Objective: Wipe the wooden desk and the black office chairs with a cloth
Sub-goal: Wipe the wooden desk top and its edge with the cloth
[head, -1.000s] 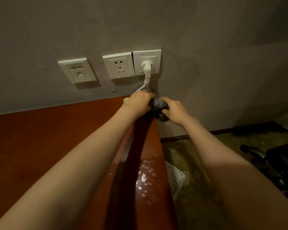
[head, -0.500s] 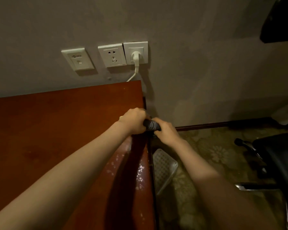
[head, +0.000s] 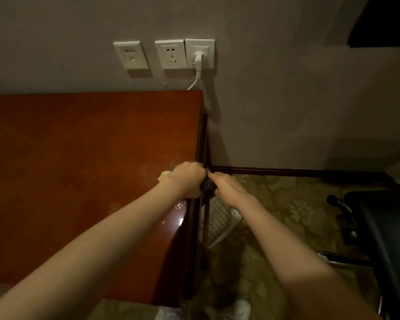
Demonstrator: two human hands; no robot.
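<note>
The reddish wooden desk point(head: 83, 162) fills the left half of the view, its right edge running down the middle. A dark striped cloth point(head: 207, 184) is bunched over that right edge. My left hand point(head: 188, 179) grips it from the desktop side, and my right hand point(head: 226, 188) grips it from the outer side. Most of the cloth is hidden between the two fists. A small yellowish bit point(head: 164, 174) shows by my left wrist. A black office chair point(head: 383, 229) stands at the far right, partly cut off.
Three white wall plates sit above the desk; a white plug point(head: 198, 58) with a cord hangs from the rightmost. A white mesh basket point(head: 219, 219) stands on the patterned carpet point(head: 286, 204) beside the desk. A dark baseboard point(head: 263, 170) lines the wall.
Both hands have slid the cloth along the desk's right edge, from the back corner by the wall toward me. The view has pulled back and shows more of the desk.
</note>
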